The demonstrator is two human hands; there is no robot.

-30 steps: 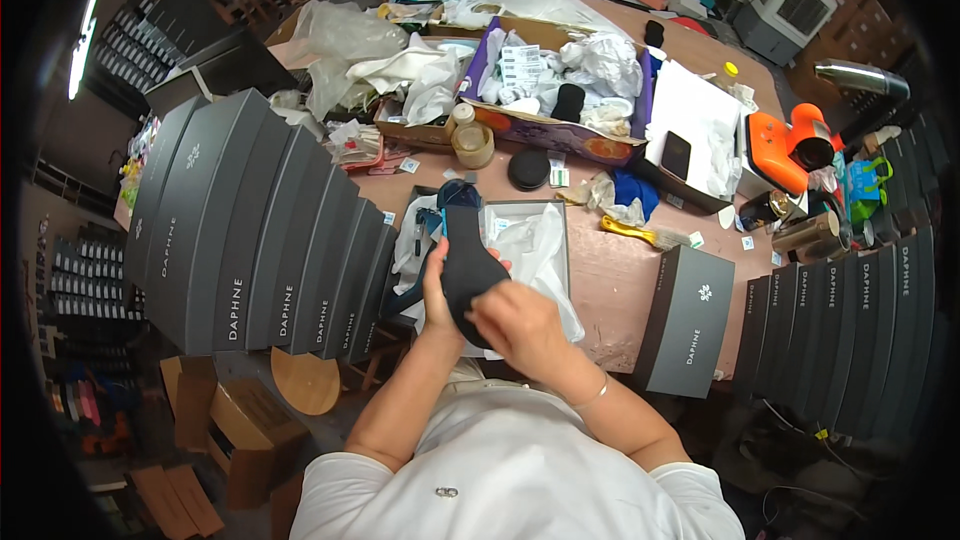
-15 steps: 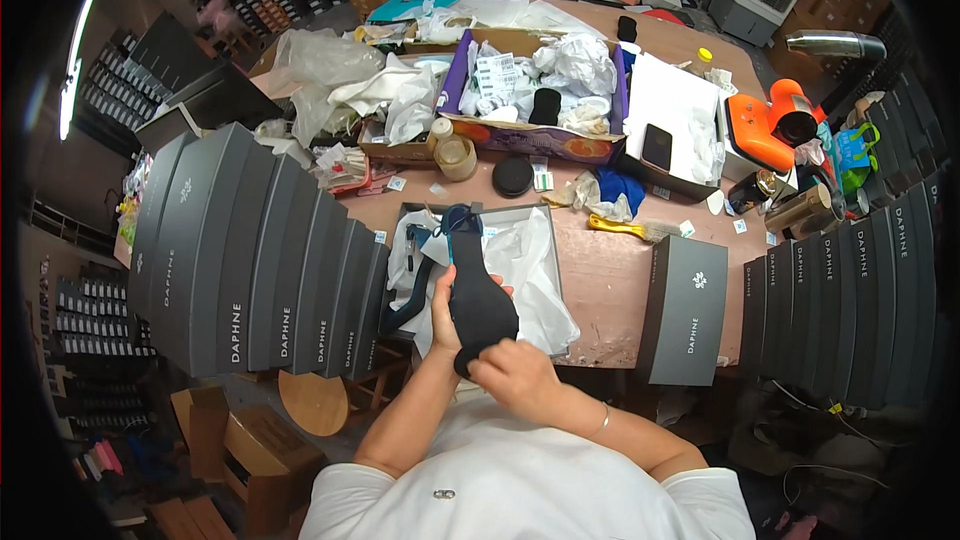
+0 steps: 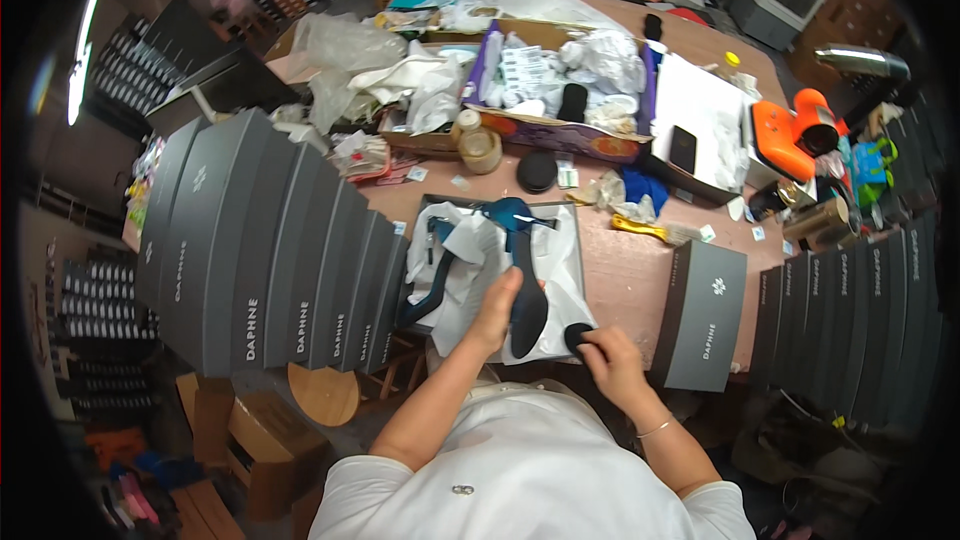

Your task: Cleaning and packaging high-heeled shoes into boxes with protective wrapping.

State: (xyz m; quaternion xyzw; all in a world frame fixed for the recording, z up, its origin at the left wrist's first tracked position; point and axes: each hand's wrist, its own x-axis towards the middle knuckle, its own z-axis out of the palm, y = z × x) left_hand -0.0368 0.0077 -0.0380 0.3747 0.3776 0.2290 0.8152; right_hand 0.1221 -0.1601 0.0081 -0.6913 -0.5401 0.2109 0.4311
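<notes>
The left hand (image 3: 494, 314) is closed around the middle of a shoe (image 3: 529, 318), sole showing, over the open box (image 3: 580, 250). The right hand (image 3: 615, 364) pinches a black pad (image 3: 577, 335), apart from the shoe, to its right. A steady left grip, clear of the toe, should suit light, even wiping; loose paper (image 3: 562, 285) between the hands could snag.

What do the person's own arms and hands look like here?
The left hand and right hand are ungloved, the forearms bare below short white sleeves. A thin silvery bracelet circles the right wrist; none shows on the left.
</notes>
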